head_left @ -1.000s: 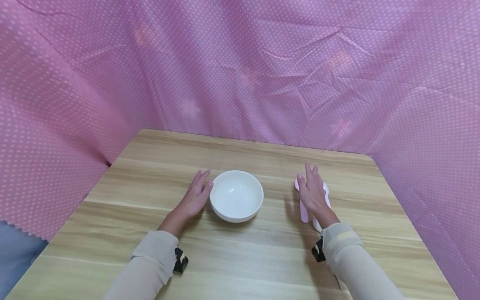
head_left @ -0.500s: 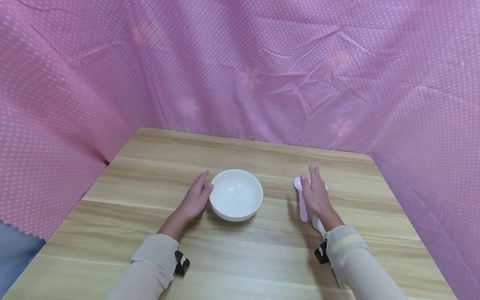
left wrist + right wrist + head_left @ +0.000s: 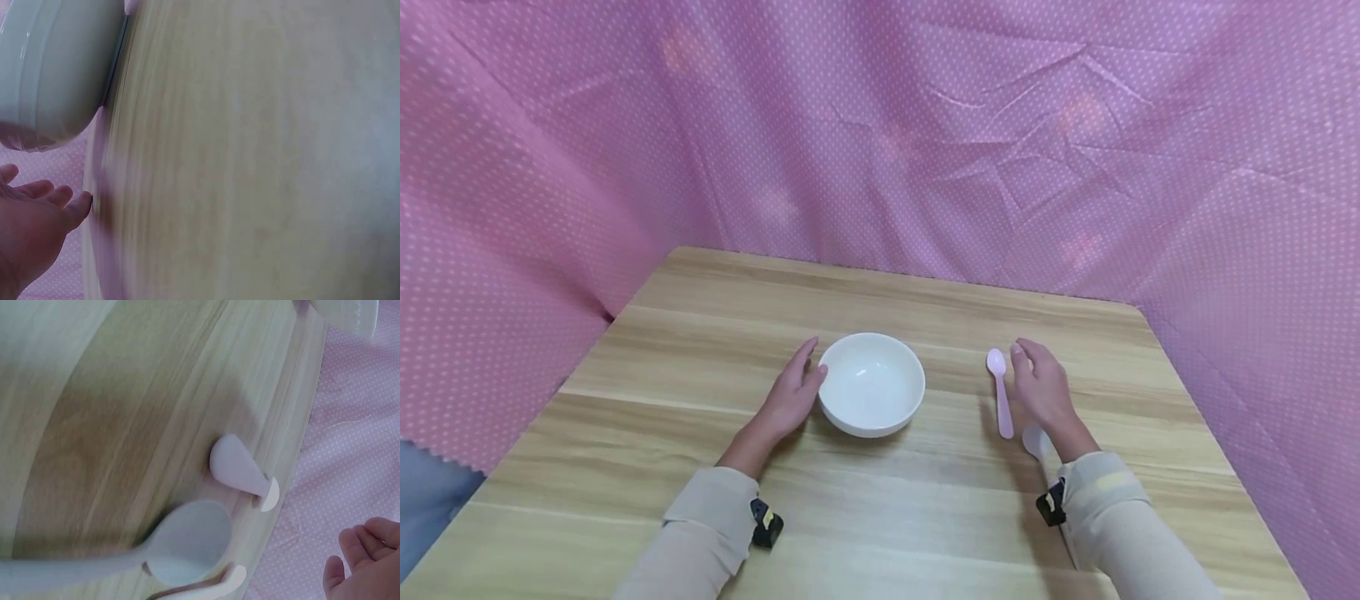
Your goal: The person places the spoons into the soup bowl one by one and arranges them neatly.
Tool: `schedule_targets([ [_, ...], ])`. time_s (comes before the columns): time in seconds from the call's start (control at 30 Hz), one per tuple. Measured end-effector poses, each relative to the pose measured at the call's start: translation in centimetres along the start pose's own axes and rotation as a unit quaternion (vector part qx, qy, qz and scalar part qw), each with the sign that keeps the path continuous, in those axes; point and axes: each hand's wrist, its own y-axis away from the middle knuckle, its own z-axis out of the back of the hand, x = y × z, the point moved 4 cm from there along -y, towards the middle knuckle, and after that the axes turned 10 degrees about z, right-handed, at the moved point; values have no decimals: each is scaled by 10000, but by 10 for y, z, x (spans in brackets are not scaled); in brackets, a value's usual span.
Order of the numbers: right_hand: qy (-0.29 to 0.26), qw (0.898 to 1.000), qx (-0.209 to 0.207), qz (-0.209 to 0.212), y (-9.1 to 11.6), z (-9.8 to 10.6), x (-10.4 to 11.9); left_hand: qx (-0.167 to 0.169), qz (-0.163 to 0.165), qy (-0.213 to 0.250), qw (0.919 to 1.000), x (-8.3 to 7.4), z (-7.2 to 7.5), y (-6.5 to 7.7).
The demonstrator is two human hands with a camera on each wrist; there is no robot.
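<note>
A white bowl stands upright on the table. My left hand is beside its left side, fingers loosely extended; the left wrist view shows a gap between hand and bowl wall. My right hand hovers over the right part of the table with bent fingers, holding nothing. Just left of it lies a pink spoon, bowl end away from me. A whitish spoon lies under the right wrist, its handle partly hidden. In the right wrist view, another pale, curved utensil shows at the bottom edge; its kind is unclear.
The wood-grain table has its far edge against a pink dotted cloth, which also hangs at both sides. Black wrist cameras sit at both cuffs. Blue fabric shows at the lower left.
My right hand has drawn slightly back and to the right, and its straight fingers have bent. More of the pink spoon is uncovered. The left hand stays beside the bowl.
</note>
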Motion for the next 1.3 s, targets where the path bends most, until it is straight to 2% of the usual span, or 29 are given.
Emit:
schedule_targets([
  [0.23, -71, 9996, -146, -234, 4, 8, -1, 75, 121, 299, 9995, 0, -3, 0],
  [0.43, -18, 9989, -318, -358, 5, 18, -2, 116, 60, 632, 9979, 0, -4, -1],
  [0.63, -43, 9983, -304, -487, 6, 26, -4, 116, 42, 952, 9954, 3, -6, -2],
  [0.87, 46, 9972, -562, -495, 5, 41, -7, 93, 47, 1313, 9913, 3, -8, -1],
  [1.1, 219, 9967, -618, -468, 9, 51, -13, 93, 35, 1609, 9869, 4, -11, -2],
  [1.2, 393, 9965, -588, -439, 10, 55, -16, 119, 137, 1763, 9842, 2, -10, 0],
  [1.3, 502, 9961, -539, -477, 13, 59, -19, 175, 237, 1862, 9821, -8, -5, 8],
])
